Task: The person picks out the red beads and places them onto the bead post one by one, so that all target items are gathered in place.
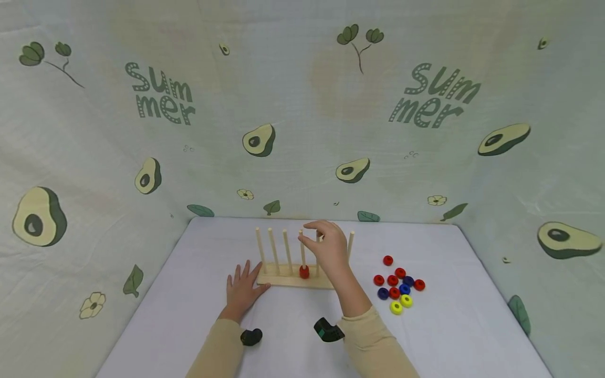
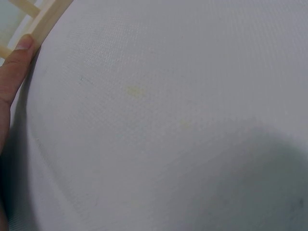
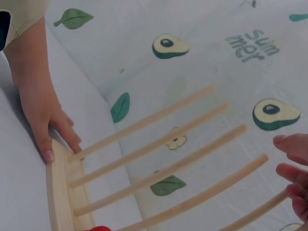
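A wooden peg rack [image 1: 293,281] stands on the table, with several upright pegs along its base. One red ring [image 1: 304,272] sits low on a middle peg. My left hand [image 1: 242,291] holds the rack's left end, the thumb at the front edge and a finger at the back, as the right wrist view also shows. My right hand [image 1: 329,245] hovers by the peg tops, hiding part of the rack's right side. Its thumb and index finger are parted around the top of the ringed peg in the head view, with no ring between them.
Loose red [image 1: 400,272], blue [image 1: 383,293] and yellow rings [image 1: 396,307] lie on the white table [image 1: 454,325], right of the rack. A patterned cloth [image 1: 302,105] hangs behind and at both sides.
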The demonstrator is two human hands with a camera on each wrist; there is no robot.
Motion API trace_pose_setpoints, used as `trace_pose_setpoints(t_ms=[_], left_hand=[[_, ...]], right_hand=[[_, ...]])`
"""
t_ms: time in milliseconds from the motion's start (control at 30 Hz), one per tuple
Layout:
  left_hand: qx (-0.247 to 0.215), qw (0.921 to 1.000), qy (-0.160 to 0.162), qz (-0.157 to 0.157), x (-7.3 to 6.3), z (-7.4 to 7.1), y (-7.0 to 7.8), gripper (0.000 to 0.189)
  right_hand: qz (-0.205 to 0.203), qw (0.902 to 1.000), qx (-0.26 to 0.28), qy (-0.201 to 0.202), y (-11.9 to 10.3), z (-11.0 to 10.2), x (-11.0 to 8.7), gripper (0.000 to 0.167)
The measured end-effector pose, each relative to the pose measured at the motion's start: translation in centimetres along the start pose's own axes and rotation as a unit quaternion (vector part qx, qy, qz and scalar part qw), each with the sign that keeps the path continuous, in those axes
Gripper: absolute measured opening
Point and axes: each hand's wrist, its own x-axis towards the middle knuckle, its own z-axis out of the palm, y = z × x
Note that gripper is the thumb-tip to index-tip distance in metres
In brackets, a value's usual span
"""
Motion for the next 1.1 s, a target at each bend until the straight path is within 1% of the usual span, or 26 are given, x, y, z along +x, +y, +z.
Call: trace_pose_setpoints(t_ms=[133, 200, 367, 533, 633, 733, 1000, 1100], left_hand=[[-0.01, 0.9999, 0.007, 0.005, -0.1, 0.0, 0.0, 0.075], [-0.009, 0.9999, 0.008, 0.006, 0.0, 0.3, -0.3, 0.076], [-0.003, 1.0, 0.0, 0.0, 0.4, 0.8, -0.9, 0.078], [0.0, 0.9999, -0.008, -0.007, 0.2, 0.4, -0.4, 0.077], [0.0, 0.9999, -0.009, -0.008, 0.2, 0.3, -0.3, 0.077], [0.0, 0.9999, -0.01, -0.01, 0.2, 0.2, -0.2, 0.077], [0.0, 0.9999, -0.009, -0.008, 0.1, 0.0, 0.1, 0.077], [0.001, 0.9999, -0.009, -0.008, 0.0, -0.1, 0.2, 0.076]], right_hand=[[-0.019, 0.9992, 0.035, 0.005, 0.4, -0.2, -0.1, 0.024], [-0.027, 0.9985, 0.048, 0.005, 0.6, -0.3, -0.2, 0.024], [-0.039, 0.9953, 0.088, 0.007, 1.0, -0.5, -0.4, 0.025], [-0.068, 0.9908, 0.114, 0.024, 1.3, -0.7, -0.6, 0.024], [-0.086, 0.9885, 0.119, 0.038, 1.4, -0.8, -0.9, 0.022], [-0.09, 0.9871, 0.124, 0.048, 1.5, -1.0, -1.2, 0.02], [-0.086, 0.987, 0.117, 0.068, 2.7, -1.8, -2.5, 0.02], [-0.072, 0.9888, 0.11, 0.07, 3.3, -2.2, -3.2, 0.019]])
